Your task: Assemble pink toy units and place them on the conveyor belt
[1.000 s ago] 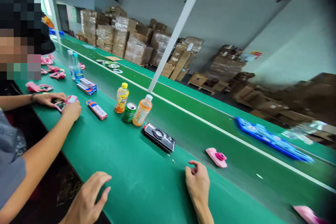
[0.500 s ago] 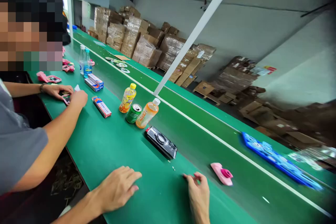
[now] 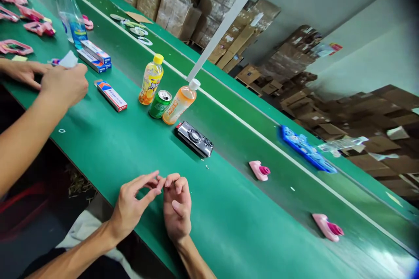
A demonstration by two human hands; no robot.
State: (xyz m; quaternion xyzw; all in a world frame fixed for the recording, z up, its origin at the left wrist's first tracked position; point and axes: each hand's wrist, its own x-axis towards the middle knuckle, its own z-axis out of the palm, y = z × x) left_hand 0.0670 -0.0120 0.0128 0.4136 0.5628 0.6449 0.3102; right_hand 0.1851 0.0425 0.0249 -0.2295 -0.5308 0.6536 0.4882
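Note:
My left hand (image 3: pixel 131 205) is above the green table (image 3: pixel 225 226) near its front edge, thumb and fingertips drawn close together. Whatever lies between those fingertips, if anything, is too small to make out. Its fingertips meet those of my right hand (image 3: pixel 177 209), whose palm shows bare, with loosely curled fingers and the thumb apart. Beyond both hands lies a black and silver camera-shaped case (image 3: pixel 195 138). Small white bits (image 3: pixel 204 163) are beside it. Two pink pieces with darker pink knobs, one nearer (image 3: pixel 259 170) and one farther right (image 3: pixel 327 227), rest on the green surface.
A yellow-capped bottle (image 3: pixel 151 79), green can (image 3: pixel 160 104) and orange drink bottle (image 3: pixel 181 102) stand behind the case. At left are small boxes (image 3: pixel 111 95), clear bottles (image 3: pixel 75 26) and a person's hands (image 3: pixel 63 83). A blue tray (image 3: pixel 304 148) sits across the white line.
My hands have come together, the right moving left toward the left hand. The view has shifted, bringing a second pink piece into sight at right. The other person's hands appear farther left.

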